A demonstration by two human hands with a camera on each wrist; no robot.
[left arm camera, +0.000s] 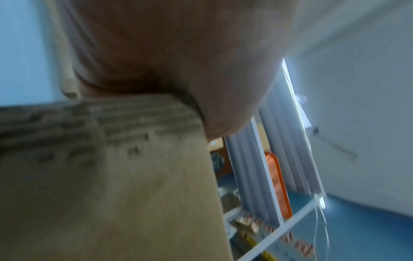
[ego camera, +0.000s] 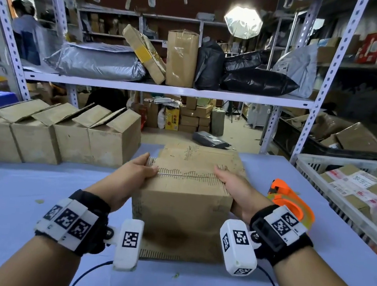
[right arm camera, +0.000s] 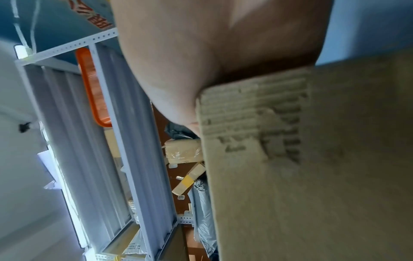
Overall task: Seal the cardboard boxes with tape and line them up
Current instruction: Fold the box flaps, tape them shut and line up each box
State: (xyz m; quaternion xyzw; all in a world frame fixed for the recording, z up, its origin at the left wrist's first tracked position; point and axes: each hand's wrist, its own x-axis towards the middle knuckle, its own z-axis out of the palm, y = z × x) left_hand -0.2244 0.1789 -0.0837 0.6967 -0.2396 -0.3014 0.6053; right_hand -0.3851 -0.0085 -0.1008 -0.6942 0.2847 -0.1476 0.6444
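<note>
One cardboard box [ego camera: 185, 197] stands on the pale blue surface [ego camera: 22, 193] right in front of the person, its two top flaps folded down so their edges meet in a seam across the top. The left hand [ego camera: 131, 171] grips the box's upper left edge, thumb on top by the seam and fingers curled down the side; in the left wrist view the palm [left arm camera: 178, 53] lies against the worn corner of the box [left arm camera: 134, 159]. The right hand [ego camera: 236, 186] grips the upper right edge the same way, and the right wrist view shows it wrapped over the frayed corner [right arm camera: 257, 114].

Four more boxes [ego camera: 64, 137] stand touching in one row at the far left of the surface, each with its flaps still up and untaped. One orange tape dispenser [ego camera: 290, 198] lies on the surface just beside the right wrist. One white mesh basket [ego camera: 323, 161] of labelled parcels sits at the right edge. Behind stands a metal shelf [ego camera: 165, 89] loaded with bagged and boxed parcels.
</note>
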